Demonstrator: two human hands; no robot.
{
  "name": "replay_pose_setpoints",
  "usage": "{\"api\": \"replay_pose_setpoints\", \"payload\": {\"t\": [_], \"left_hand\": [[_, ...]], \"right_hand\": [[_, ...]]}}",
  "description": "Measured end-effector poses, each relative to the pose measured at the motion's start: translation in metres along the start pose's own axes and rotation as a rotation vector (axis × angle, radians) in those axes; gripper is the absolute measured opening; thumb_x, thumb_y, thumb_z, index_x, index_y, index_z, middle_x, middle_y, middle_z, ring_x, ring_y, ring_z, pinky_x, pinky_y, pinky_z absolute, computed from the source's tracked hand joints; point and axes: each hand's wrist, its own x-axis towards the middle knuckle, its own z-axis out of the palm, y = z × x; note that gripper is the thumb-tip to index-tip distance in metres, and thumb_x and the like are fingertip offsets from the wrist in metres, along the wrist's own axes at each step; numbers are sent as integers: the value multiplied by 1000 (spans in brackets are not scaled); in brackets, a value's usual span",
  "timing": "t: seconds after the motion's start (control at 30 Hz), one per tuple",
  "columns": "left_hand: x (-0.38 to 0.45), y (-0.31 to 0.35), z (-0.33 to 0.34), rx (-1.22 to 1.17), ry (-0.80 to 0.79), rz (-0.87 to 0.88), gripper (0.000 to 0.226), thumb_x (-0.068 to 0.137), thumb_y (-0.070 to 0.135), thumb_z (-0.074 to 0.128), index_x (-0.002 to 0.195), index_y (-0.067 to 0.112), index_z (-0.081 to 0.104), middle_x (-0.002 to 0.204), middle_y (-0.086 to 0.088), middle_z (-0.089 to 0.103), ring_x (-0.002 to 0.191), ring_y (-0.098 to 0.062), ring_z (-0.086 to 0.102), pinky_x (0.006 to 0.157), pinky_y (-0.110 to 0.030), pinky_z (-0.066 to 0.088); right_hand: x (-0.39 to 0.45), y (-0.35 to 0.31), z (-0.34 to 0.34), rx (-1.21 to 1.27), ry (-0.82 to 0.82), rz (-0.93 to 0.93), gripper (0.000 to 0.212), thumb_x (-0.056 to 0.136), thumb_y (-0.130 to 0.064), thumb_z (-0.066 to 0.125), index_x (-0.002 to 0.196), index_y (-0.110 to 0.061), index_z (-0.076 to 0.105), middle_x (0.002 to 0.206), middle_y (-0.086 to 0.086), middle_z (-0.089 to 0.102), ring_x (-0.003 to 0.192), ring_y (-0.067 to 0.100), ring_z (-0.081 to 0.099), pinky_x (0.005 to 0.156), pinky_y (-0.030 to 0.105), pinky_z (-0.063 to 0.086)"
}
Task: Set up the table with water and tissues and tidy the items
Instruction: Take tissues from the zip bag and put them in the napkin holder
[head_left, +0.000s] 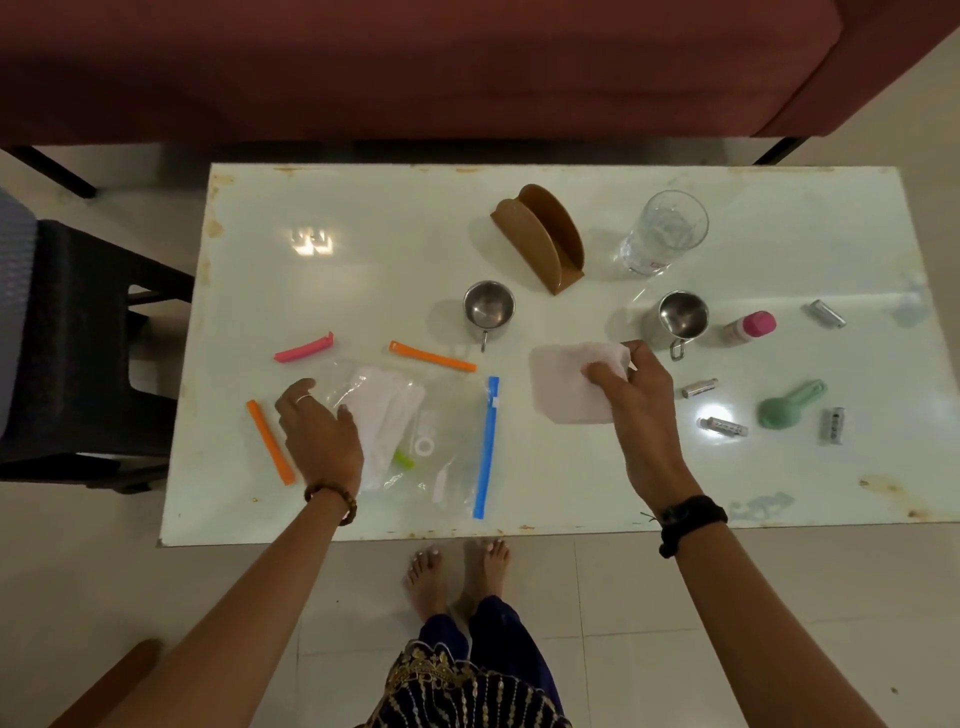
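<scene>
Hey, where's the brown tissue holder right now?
The brown tissue holder stands empty near the table's far edge, centre-right in the head view, left of the drinking glass and beyond the two steel cups.

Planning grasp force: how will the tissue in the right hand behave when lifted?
Likely floppy: the tissue already bends where the right hand pinches its corner. Probably very light, being one thin sheet. May tear if tugged hard.

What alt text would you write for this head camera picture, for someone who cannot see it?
Seen from above, a person's right hand holds a white tissue over a pale table, while the left hand rests on a clear plastic bag of more tissues. Beyond stand an empty brown tissue holder, a drinking glass and two steel cups, amid coloured bag clips.
</scene>
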Motion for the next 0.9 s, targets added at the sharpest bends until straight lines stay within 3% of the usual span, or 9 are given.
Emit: {"api": "replay_pose_setpoints", "payload": {"t": [0.07, 0.17, 0.3, 0.37, 0.47, 0.57, 0.7, 0.8, 0.9], "left_hand": [[-19, 30, 1, -299, -40, 43, 26, 88, 1, 54, 113, -5, 50, 124, -20, 48, 113, -33, 49, 100, -39, 36], [-44, 83, -1, -909, -603, -309, 28, 95, 27, 48, 118, 13, 53, 117, -9, 57, 115, -24, 53, 99, -43, 41], [-48, 119, -2, -1372, -1019, -526, 61, 91, 57, 27, 118, 11, 57, 110, -11, 60, 103, -25, 63, 84, -42, 54], [-43, 123, -3, -1436, -1036, -557, 59, 93, 55, 20, 118, 15, 55, 116, -8, 60, 105, -25, 62, 85, -43, 52], [-36, 119, -4, -1475, -1047, -515, 58, 94, 51, 19, 132, 16, 45, 129, -7, 52, 117, -25, 51, 90, -40, 44], [-34, 110, -5, -1476, -1043, -453, 58, 95, 52, 22, 111, 21, 68, 103, -2, 71, 87, -16, 68, 76, -33, 57], [-31, 109, -10, -1421, -1100, -408, 56, 93, 54, 27, 91, 26, 76, 82, 0, 76, 73, -14, 72, 64, -31, 59], [-28, 108, -6, -1316, -970, -386, 40, 92, 42, 39, 108, 18, 66, 90, -2, 75, 84, -15, 71, 68, -29, 59], [-26, 102, -5, -1255, -811, -358, 38, 96, 26, 44, 134, 22, 45, 132, 0, 55, 125, -15, 49, 98, -30, 43]], "right_hand": [[-7, -10, 6, -49, 26, -112, 14, 81, -22, 59, 82, -15, 47, 76, -10, 50, 69, 4, 46, 57, 13, 40], [-21, -21, 16, -84, -108, -285, 18, 82, -20, 64, 77, -23, 47, 79, -20, 65, 68, 0, 55, 59, 13, 43], [-37, -19, 25, -394, -436, -414, 21, 82, -14, 68, 97, -25, 59, 108, -11, 68, 107, 2, 60, 84, 15, 48], [-39, -16, 27, -460, -491, -391, 37, 79, -30, 72, 113, -22, 60, 117, -11, 64, 114, 2, 55, 93, 16, 44], [-43, -24, 32, -143, -289, -296, 26, 77, -44, 65, 97, -28, 65, 102, -16, 68, 100, 0, 60, 81, 8, 43], [-36, -28, 38, -4, -39, -101, 25, 80, -40, 66, 97, -22, 62, 99, -9, 67, 92, -1, 60, 73, 6, 45], [-26, -33, 50, -54, -221, 201, 40, 76, -35, 71, 109, -18, 57, 102, -1, 67, 92, 14, 64, 75, 23, 52], [-26, -33, 58, -145, -167, 71, 14, 82, -18, 67, 88, -12, 57, 79, -3, 61, 71, 14, 57, 58, 9, 44], [-31, -37, 60, -582, 27, -279, 10, 85, -7, 60, 94, -9, 59, 79, 0, 52, 61, 9, 45, 53, 6, 35]]}}
